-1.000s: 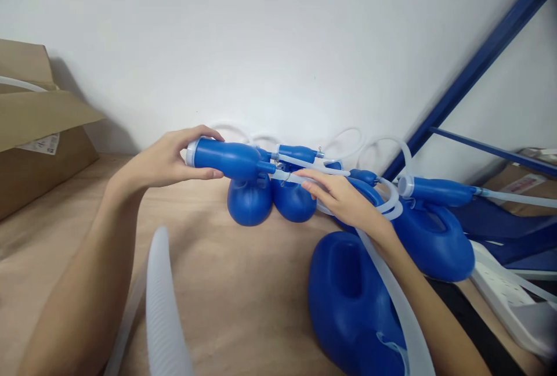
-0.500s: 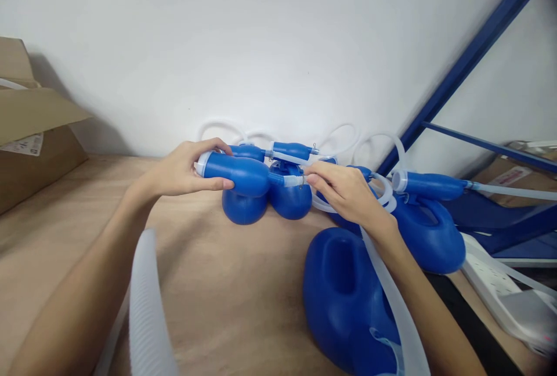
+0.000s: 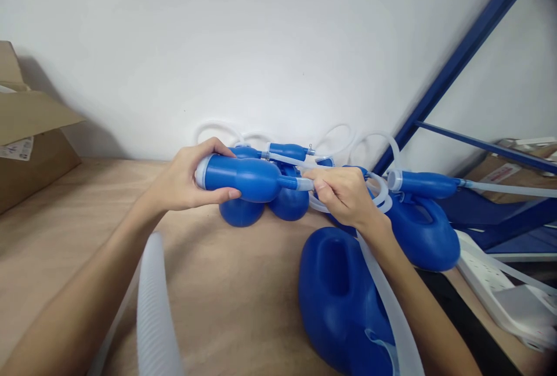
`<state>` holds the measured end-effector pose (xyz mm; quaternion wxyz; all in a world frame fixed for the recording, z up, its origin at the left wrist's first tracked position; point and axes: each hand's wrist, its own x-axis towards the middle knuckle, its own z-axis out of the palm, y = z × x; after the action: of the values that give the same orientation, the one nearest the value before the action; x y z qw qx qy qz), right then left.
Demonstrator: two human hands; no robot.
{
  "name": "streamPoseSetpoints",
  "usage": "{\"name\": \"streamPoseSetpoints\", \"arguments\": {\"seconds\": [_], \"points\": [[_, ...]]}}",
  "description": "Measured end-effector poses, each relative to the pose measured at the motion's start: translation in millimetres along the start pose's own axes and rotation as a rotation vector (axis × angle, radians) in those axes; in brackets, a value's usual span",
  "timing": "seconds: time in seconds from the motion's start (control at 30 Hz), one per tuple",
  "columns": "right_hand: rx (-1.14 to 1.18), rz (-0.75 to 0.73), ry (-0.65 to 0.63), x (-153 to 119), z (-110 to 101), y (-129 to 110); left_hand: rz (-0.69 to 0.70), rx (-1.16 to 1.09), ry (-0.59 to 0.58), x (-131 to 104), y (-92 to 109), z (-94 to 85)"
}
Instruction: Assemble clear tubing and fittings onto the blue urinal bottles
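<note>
My left hand (image 3: 195, 179) is wrapped round the wide, capped end of a blue plastic bottle-shaped piece (image 3: 243, 176), held level above the table. From its narrow spout on the right comes a translucent tube (image 3: 304, 184). My right hand (image 3: 346, 193) is closed round that tube just past the spout; its fingertips hide part of the joint. The tube runs on under my right forearm (image 3: 391, 306). Behind the held piece stand two blue containers (image 3: 289, 205) with similar blue necks on top. A larger blue jug with a handle opening (image 3: 315, 300) lies near my right forearm.
Another blue jug with a tube (image 3: 426, 231) stands at the right, by a white power strip (image 3: 491, 277). A ribbed translucent hose (image 3: 156, 312) rises at the front left. An open cardboard box (image 3: 35, 149) sits at the left, a blue metal frame (image 3: 461, 62) at the right.
The blue piece has shifted slightly to the right and the tube now sits closer up against its spout. My right hand's grip is tighter and nearer the joint.
</note>
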<state>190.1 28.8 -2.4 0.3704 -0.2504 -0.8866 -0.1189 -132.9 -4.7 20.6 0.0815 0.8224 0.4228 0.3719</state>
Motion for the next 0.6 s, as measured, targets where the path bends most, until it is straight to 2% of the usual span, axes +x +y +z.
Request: {"name": "streamPoseSetpoints", "arguments": {"seconds": [0.13,0.27,0.37,0.5,0.6], "points": [[-0.099,-0.088,0.023,1,-2,-3,0.139,0.063,0.036,-5,11,-0.1],[-0.184,-0.084,0.072,0,-2,-5,0.206,0.056,0.098,-8,19,6.7],[-0.279,-0.112,0.122,-1,-2,-8,0.155,-0.005,0.138,-8,21,14.8],[-0.347,-0.207,0.156,1,-5,-13,0.009,-0.164,0.071,-6,21,21.4],[-0.302,-0.243,0.193,1,-6,-16,-0.062,-0.267,0.022,-5,25,22.6]]}}
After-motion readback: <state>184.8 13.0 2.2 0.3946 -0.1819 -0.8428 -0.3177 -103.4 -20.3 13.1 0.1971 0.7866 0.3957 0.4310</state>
